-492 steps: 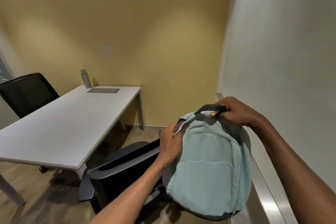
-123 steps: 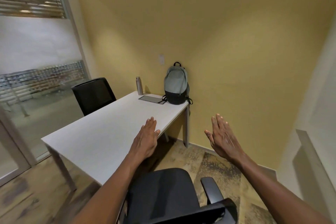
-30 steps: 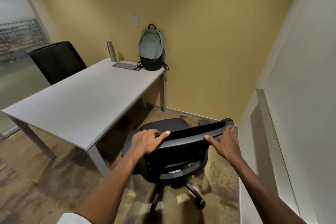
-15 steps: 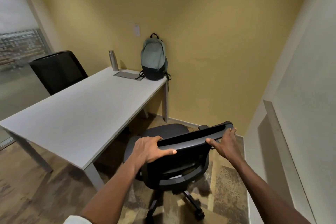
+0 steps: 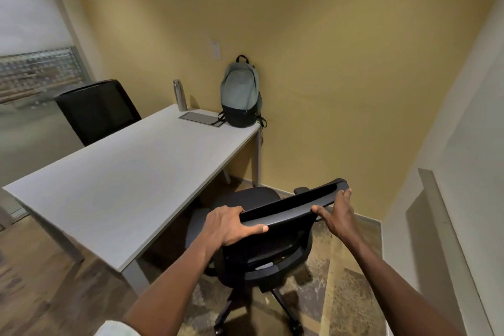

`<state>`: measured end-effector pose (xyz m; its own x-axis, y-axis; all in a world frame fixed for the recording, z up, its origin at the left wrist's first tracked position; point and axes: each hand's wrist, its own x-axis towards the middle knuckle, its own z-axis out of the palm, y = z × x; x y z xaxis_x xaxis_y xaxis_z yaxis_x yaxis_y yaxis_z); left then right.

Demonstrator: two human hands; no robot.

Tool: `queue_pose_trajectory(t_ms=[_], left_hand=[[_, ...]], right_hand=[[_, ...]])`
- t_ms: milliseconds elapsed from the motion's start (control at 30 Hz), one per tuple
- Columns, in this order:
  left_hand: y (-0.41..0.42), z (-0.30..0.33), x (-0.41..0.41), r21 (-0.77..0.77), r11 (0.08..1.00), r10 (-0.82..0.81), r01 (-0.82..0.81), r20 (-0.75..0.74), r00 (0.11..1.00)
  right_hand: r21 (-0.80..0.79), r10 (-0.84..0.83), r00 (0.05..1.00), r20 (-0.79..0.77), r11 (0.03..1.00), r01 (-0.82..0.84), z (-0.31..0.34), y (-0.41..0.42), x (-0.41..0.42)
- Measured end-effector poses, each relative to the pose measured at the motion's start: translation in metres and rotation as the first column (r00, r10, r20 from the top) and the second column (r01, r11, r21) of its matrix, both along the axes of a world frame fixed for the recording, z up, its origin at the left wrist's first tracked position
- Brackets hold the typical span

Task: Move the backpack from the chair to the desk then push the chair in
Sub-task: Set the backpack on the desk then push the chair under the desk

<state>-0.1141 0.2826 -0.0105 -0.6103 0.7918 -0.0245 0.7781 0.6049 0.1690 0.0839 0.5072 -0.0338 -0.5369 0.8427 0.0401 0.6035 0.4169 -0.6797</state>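
I count two black chairs, one white desk (image 5: 114, 185), one backpack (image 5: 240, 95), one steel bottle (image 5: 179, 95) and one flat grey pad (image 5: 201, 118). My left hand (image 5: 227, 225) and right hand (image 5: 336, 214) each clamp the top edge of the near office chair (image 5: 272, 229), whose seat now sits closer under the desk's long edge than half a second ago. The backpack stands upright at the desk's far right corner against the wall, unchanged. The second chair (image 5: 95, 110) stands behind the desk's far long edge.

Bottle (image 5: 179, 94) (metal) beside flat tablet (image 5: 201, 118).
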Motion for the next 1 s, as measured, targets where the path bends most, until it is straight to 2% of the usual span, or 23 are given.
queue_pose_trajectory(t_ms=[267, 467, 733, 867, 1000], left_hand=[[0.039, -0.003, -0.019, 0.04, 0.995, 0.094, -0.091, -0.061, 0.994], [0.06, -0.006, -0.034, 0.067, 0.979, 0.195, -0.191, -0.058, 0.979], [0.078, -0.009, -0.051, 0.088, 0.961, 0.269, -0.262, -0.085, 0.959], [0.087, -0.011, -0.062, 0.074, 0.961, 0.273, -0.266, -0.116, 0.955], [0.093, -0.012, -0.075, 0.074, 0.958, 0.285, -0.277, -0.124, 0.951]], right_hand=[[0.031, 0.133, 0.986, 0.096, 0.99, -0.137, 0.009, 0.059, -0.045], [0.078, 0.11, 0.986, 0.127, 0.99, -0.121, 0.017, 0.079, -0.084], [0.195, 0.136, 0.991, 0.0, 0.972, -0.133, 0.022, 0.095, -0.119], [0.159, 0.178, 0.983, -0.043, 0.973, -0.17, 0.023, 0.097, -0.137], [0.05, 0.219, 0.969, -0.113, 0.975, -0.215, 0.027, 0.094, -0.156]])
